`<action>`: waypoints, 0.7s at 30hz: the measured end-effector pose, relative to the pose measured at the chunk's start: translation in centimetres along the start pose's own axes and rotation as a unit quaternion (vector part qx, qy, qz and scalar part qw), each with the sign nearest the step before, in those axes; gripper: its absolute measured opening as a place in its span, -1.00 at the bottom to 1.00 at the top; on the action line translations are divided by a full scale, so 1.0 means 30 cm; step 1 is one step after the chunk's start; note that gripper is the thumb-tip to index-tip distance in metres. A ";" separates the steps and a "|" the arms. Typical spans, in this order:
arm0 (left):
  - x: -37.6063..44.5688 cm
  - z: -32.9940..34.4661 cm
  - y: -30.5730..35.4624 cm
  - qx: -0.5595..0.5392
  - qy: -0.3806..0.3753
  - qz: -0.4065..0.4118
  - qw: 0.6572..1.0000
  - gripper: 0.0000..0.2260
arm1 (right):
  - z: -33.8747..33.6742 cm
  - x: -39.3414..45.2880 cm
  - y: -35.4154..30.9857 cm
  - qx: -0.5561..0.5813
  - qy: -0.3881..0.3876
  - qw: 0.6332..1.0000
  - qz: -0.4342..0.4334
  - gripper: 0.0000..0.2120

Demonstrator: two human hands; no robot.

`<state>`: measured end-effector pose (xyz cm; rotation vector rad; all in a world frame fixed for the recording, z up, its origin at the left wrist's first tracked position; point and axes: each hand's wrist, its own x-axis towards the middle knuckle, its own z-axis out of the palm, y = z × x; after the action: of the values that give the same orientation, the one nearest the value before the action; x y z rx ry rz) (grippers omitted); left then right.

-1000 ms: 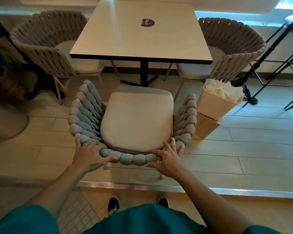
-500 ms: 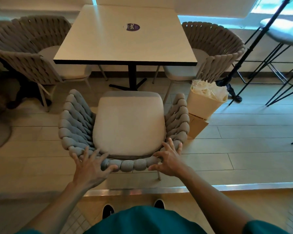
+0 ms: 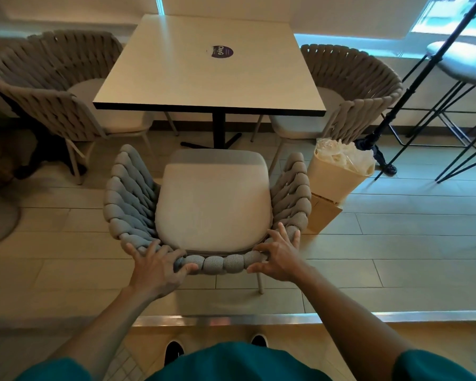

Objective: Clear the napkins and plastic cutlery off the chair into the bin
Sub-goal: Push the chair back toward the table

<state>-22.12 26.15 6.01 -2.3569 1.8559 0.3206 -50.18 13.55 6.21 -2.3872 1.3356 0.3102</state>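
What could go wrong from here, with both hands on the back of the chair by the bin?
1. The bin sits tilted on a cardboard box right beside the chair; shifting the chair sideways might tip it and spill its contents.
2. Pushing forward could knock the chair into the table base.
3. The left hand and right hand rest on the rim with spread fingers, so the grip may slip.

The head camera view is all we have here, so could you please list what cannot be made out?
- Contents of the bin: crumpled liner covers them.
- Box under the bin: mostly hidden by bin and chair.
- Palms of left hand and right hand: turned away.
- Shoes: partly behind the shirt.
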 end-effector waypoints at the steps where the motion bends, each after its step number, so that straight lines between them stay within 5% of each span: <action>1: 0.014 -0.002 -0.002 -0.001 0.001 0.001 1.000 -0.17 | -0.010 0.010 0.002 0.000 0.000 1.000 0.000 -0.33; 21: 0.204 -0.067 -0.010 -0.027 0.031 0.000 0.999 -0.41 | -0.100 0.189 0.052 -0.003 -0.003 1.000 -0.002 -0.33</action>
<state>-20.26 19.97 6.48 -2.4279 1.8984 0.3064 -48.53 7.16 6.48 -2.3923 1.3281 0.3192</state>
